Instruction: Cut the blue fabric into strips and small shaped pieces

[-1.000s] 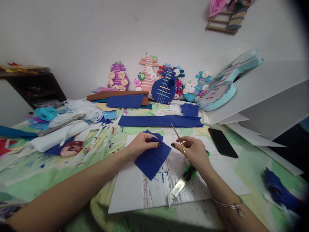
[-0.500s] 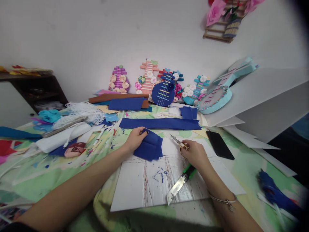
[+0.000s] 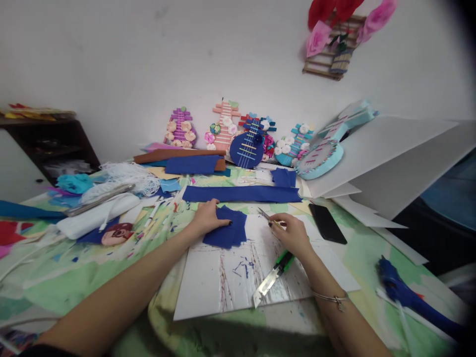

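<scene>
My left hand (image 3: 207,218) lies at the left edge of a small stack of blue felt pieces (image 3: 232,233), thumb resting on top and fingers spread apart. My right hand (image 3: 292,233) grips small gold-handled scissors (image 3: 275,221), their tips pointing up and left, a little to the right of the stack. Whether the blades are parted is too small to tell. Under both hands is a white board (image 3: 201,292) with scored, glossy marks. A box cutter (image 3: 273,280) with a green handle lies on it, blade extended, close to my right wrist.
Beyond the board lies a long blue strip (image 3: 241,194). A black phone (image 3: 327,224) is at the right, and a blue glue gun (image 3: 401,287) nearer the right edge. White cord (image 3: 126,176) is heaped at left. Decorated paper instruments (image 3: 246,148) lean against the wall.
My left hand has gone from pinching the stack's upper corner to lying at its left edge with the thumb on top. The scissors stay in my right hand. The view has shifted slightly.
</scene>
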Action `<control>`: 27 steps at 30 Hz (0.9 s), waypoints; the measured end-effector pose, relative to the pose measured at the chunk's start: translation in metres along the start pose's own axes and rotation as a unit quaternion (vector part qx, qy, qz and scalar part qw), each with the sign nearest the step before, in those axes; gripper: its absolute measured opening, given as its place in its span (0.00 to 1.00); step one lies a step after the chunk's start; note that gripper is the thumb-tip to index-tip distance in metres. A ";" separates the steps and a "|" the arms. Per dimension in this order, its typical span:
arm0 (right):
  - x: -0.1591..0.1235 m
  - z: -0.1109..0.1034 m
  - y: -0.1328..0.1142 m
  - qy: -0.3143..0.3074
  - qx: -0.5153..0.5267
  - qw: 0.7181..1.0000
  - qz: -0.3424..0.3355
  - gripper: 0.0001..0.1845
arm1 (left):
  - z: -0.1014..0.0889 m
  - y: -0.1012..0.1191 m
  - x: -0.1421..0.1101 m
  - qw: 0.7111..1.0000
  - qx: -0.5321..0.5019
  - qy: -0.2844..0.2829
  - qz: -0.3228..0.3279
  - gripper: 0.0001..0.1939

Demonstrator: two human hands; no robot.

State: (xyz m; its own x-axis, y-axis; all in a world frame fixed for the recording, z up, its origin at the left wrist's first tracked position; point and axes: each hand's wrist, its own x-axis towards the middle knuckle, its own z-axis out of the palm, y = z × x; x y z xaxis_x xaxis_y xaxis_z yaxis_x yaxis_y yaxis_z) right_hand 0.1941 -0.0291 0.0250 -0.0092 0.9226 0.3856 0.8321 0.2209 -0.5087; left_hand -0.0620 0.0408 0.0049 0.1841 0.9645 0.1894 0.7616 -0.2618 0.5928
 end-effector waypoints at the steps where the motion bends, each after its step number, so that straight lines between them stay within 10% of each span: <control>1: 0.000 -0.002 0.001 0.005 0.025 1.000 -0.002 0.13 | 0.001 -0.001 0.000 1.000 -0.010 -0.009 0.002 0.39; 15: 0.007 -0.012 0.026 0.041 0.024 0.996 0.075 0.11 | 0.013 0.003 0.000 0.996 0.053 0.034 0.061 0.36; 27: 0.006 -0.024 0.025 -0.006 0.006 0.995 0.097 0.12 | 0.012 -0.006 0.006 0.985 -0.162 -0.026 0.045 0.34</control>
State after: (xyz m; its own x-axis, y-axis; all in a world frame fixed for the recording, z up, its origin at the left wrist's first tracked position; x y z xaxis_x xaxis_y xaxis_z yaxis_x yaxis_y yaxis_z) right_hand 0.2284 -0.0260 0.0326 0.1440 0.9521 0.2696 0.8117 0.0422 -0.5826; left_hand -0.0579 0.0484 -0.0067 0.2793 0.9355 0.2165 0.5046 -0.3348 0.7958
